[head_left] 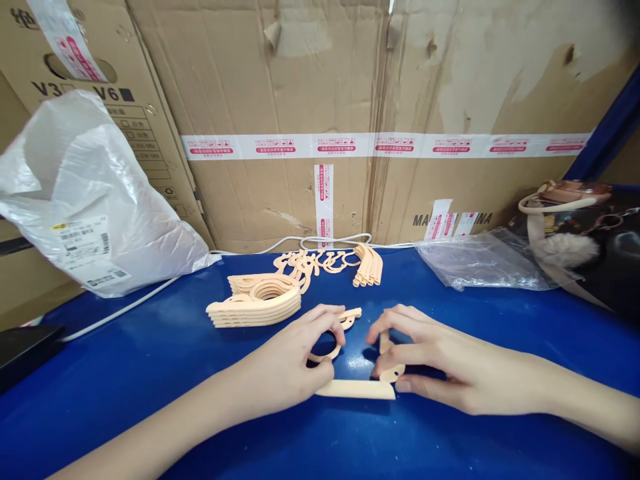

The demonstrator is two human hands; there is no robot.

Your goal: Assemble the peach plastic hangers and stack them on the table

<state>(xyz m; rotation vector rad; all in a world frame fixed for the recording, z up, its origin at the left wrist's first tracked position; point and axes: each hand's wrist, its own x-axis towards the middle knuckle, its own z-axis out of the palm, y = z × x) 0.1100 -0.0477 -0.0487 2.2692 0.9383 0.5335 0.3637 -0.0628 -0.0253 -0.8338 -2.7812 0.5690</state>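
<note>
My left hand (310,353) is closed on a beige plastic hanger part (357,388), with thumb and fingers around its curved middle. Its straight bar extends rightward, low over the blue table. My right hand (430,360) pinches a smaller beige hanger piece (395,373) with a hole in its end, by the bar's right tip. Fingers partly cover this piece, and I cannot tell whether it touches the bar. Behind my left hand lies a stack of matching hanger bodies (255,313). Farther back are several loose hanger hooks (300,263) and a row of short curved arms (369,267).
A white plastic mailing bag (95,207) stands at the left, above a dark flat object (27,353). A white cable (125,310) crosses the blue table (280,443). Large cardboard (280,87) walls the back. At right are a clear plastic bag (485,260) and a dark handbag (605,253).
</note>
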